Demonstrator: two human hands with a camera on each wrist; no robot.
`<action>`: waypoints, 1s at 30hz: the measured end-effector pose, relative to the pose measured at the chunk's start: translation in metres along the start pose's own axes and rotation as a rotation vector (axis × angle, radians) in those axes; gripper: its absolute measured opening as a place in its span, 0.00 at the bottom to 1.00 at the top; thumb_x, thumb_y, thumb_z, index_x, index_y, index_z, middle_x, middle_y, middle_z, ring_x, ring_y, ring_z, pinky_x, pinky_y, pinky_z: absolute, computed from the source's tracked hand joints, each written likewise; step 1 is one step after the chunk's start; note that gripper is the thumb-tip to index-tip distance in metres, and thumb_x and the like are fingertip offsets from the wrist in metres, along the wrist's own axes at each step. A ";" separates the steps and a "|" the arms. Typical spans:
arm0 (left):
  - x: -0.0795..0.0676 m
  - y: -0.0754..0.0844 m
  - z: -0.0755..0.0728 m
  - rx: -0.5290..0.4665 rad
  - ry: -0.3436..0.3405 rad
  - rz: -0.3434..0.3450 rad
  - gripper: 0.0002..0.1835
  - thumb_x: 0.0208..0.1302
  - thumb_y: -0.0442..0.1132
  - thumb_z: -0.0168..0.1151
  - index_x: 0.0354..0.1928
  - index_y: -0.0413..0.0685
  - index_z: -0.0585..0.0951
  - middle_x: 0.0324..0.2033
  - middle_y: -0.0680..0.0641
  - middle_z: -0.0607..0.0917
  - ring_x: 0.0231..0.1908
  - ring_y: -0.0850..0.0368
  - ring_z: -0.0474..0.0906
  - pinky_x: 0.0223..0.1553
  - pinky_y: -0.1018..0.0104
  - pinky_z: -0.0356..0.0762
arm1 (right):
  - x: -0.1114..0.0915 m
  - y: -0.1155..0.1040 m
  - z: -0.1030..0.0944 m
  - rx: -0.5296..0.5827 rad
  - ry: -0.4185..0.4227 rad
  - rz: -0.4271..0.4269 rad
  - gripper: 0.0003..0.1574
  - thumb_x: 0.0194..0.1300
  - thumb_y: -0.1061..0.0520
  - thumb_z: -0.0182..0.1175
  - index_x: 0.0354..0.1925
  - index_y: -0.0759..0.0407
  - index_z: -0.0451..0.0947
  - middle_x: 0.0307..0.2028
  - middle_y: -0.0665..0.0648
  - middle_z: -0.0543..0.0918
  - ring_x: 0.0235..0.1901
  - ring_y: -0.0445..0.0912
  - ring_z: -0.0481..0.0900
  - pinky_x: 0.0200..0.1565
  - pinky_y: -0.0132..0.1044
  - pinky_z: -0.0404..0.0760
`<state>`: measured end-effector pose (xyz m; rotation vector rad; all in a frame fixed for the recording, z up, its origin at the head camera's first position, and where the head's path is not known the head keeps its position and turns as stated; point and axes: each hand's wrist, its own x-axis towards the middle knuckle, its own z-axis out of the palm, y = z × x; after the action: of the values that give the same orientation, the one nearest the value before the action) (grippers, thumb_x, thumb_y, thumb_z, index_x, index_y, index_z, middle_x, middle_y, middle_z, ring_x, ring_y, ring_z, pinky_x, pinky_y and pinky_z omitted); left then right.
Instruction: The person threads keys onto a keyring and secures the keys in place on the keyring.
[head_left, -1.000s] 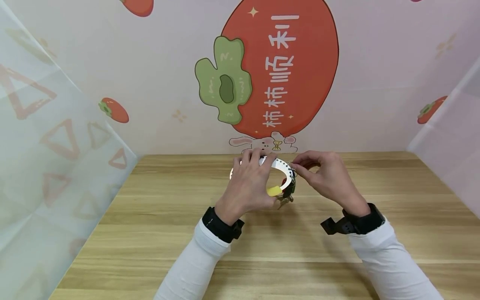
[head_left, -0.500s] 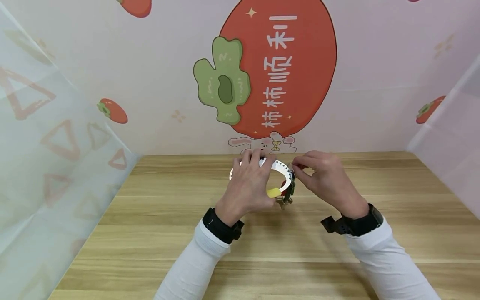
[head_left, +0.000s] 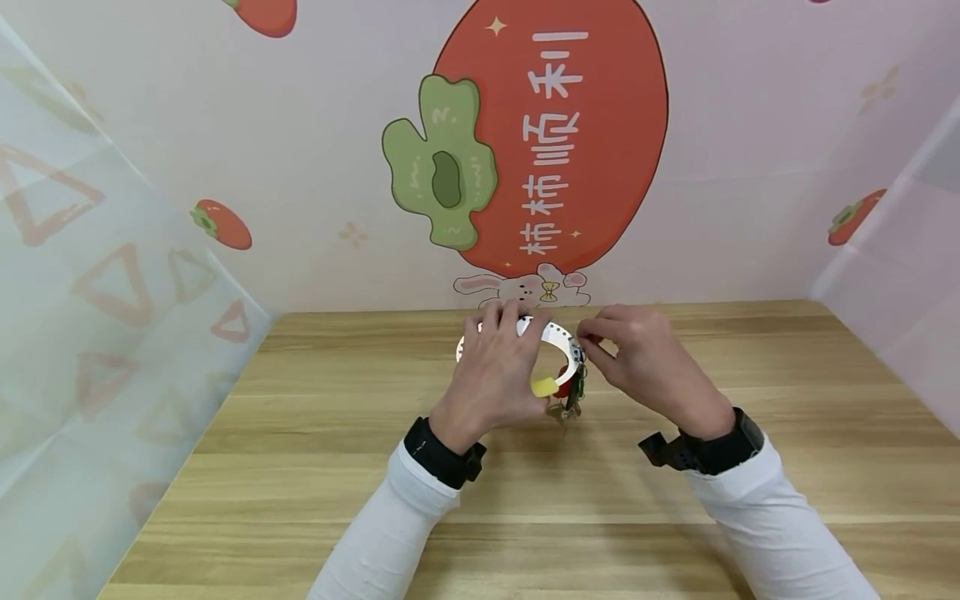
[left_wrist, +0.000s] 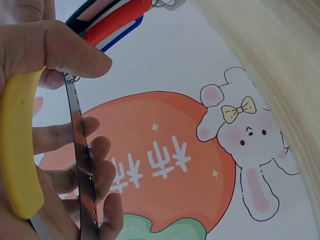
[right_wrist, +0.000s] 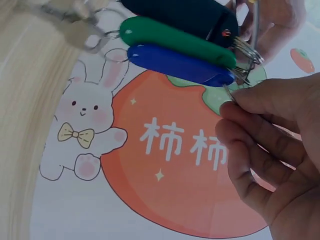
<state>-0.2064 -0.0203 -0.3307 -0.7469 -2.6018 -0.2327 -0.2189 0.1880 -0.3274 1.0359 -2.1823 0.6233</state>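
My left hand grips a flat metal ring pierced with small holes, which has a yellow handle piece. The ring is held up over the table. At its right side hang several key tags: a blue tag, a green tag, a dark tag and a red tag. Keys dangle from their ends, blurred. Thumb and forefinger of my right hand pinch a small wire loop at the blue tag's end, close beside the ring.
A wooden table lies below both hands. Behind it rises a backdrop printed with a big red fruit and a rabbit. A pale sheet borders the left side.
My right hand has shifted slightly left and tightened its pinch near the ring's edge. The tags and keys have swung to hang straighter down. My left hand's grip looks the same.
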 end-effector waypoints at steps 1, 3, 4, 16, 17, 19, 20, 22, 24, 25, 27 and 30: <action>0.000 0.000 0.000 0.001 0.000 -0.003 0.50 0.37 0.63 0.79 0.65 0.51 0.76 0.59 0.41 0.75 0.59 0.41 0.66 0.54 0.41 0.69 | 0.000 0.000 0.000 0.009 0.002 0.013 0.10 0.53 0.73 0.71 0.32 0.63 0.86 0.28 0.52 0.86 0.27 0.42 0.82 0.28 0.39 0.80; 0.000 -0.001 -0.001 -0.006 0.002 -0.010 0.49 0.37 0.62 0.79 0.65 0.51 0.76 0.59 0.41 0.75 0.58 0.41 0.67 0.52 0.41 0.69 | 0.000 0.000 0.002 0.017 0.006 0.050 0.08 0.54 0.72 0.72 0.33 0.63 0.87 0.30 0.53 0.87 0.29 0.43 0.84 0.31 0.40 0.82; 0.001 -0.001 -0.001 -0.007 0.002 -0.015 0.49 0.37 0.61 0.80 0.65 0.51 0.76 0.59 0.41 0.75 0.57 0.42 0.67 0.52 0.41 0.69 | -0.001 0.000 0.002 0.025 0.008 0.075 0.08 0.55 0.71 0.72 0.34 0.63 0.87 0.30 0.53 0.87 0.30 0.44 0.84 0.33 0.40 0.82; 0.001 -0.002 -0.002 -0.025 0.010 -0.062 0.50 0.39 0.66 0.77 0.65 0.51 0.75 0.57 0.42 0.75 0.55 0.42 0.68 0.51 0.41 0.69 | -0.002 0.002 0.010 0.129 0.073 0.228 0.07 0.55 0.69 0.73 0.33 0.62 0.88 0.29 0.52 0.89 0.29 0.43 0.87 0.33 0.42 0.85; 0.001 -0.002 -0.002 -0.026 0.006 -0.057 0.50 0.38 0.66 0.78 0.66 0.51 0.75 0.57 0.41 0.75 0.56 0.42 0.68 0.51 0.41 0.69 | -0.002 0.002 0.010 0.125 0.074 0.215 0.07 0.55 0.70 0.73 0.33 0.62 0.88 0.29 0.52 0.89 0.29 0.43 0.87 0.34 0.42 0.85; 0.001 -0.002 -0.002 -0.027 -0.003 -0.045 0.51 0.37 0.66 0.78 0.66 0.52 0.75 0.58 0.42 0.74 0.57 0.42 0.67 0.52 0.41 0.68 | -0.002 0.003 0.009 0.115 0.074 0.176 0.09 0.53 0.72 0.73 0.33 0.62 0.88 0.30 0.53 0.89 0.29 0.44 0.87 0.34 0.43 0.84; 0.001 -0.001 -0.002 -0.025 -0.008 -0.037 0.52 0.36 0.66 0.79 0.66 0.52 0.75 0.58 0.41 0.74 0.58 0.42 0.67 0.52 0.40 0.68 | -0.002 0.004 0.009 0.105 0.072 0.148 0.10 0.52 0.73 0.73 0.33 0.62 0.88 0.30 0.53 0.88 0.30 0.44 0.86 0.34 0.42 0.84; 0.001 -0.001 -0.003 -0.020 -0.017 -0.020 0.53 0.34 0.66 0.79 0.66 0.52 0.75 0.59 0.41 0.74 0.59 0.42 0.66 0.54 0.40 0.68 | -0.001 0.004 0.008 0.074 0.070 0.079 0.10 0.51 0.74 0.73 0.32 0.63 0.88 0.30 0.54 0.88 0.29 0.45 0.86 0.33 0.42 0.83; 0.001 0.000 -0.003 -0.016 -0.024 -0.009 0.53 0.32 0.64 0.80 0.66 0.52 0.75 0.59 0.41 0.74 0.59 0.42 0.66 0.55 0.40 0.67 | -0.001 0.004 0.006 0.031 0.064 0.005 0.10 0.50 0.74 0.73 0.32 0.64 0.87 0.30 0.55 0.88 0.29 0.46 0.86 0.32 0.41 0.83; 0.000 0.000 -0.002 -0.013 -0.026 -0.005 0.53 0.32 0.63 0.81 0.65 0.52 0.75 0.59 0.41 0.74 0.59 0.42 0.66 0.55 0.41 0.67 | -0.001 0.004 0.006 0.006 0.060 -0.029 0.10 0.50 0.74 0.73 0.32 0.65 0.87 0.29 0.56 0.88 0.29 0.47 0.85 0.31 0.41 0.83; 0.000 0.000 -0.002 -0.002 -0.032 0.000 0.52 0.31 0.61 0.81 0.64 0.52 0.76 0.60 0.42 0.73 0.59 0.42 0.65 0.56 0.42 0.66 | -0.001 0.003 0.005 -0.037 0.056 -0.080 0.10 0.49 0.75 0.74 0.32 0.66 0.87 0.29 0.57 0.87 0.29 0.48 0.84 0.30 0.41 0.82; 0.000 0.002 -0.001 0.000 -0.033 0.000 0.51 0.31 0.59 0.82 0.64 0.52 0.76 0.60 0.42 0.73 0.58 0.43 0.66 0.56 0.42 0.67 | -0.001 0.002 0.003 -0.081 0.040 -0.117 0.11 0.49 0.75 0.73 0.32 0.67 0.87 0.29 0.57 0.86 0.29 0.49 0.83 0.30 0.41 0.82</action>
<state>-0.2045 -0.0191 -0.3296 -0.7568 -2.6324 -0.2222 -0.2206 0.1877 -0.3307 1.0897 -2.0786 0.4938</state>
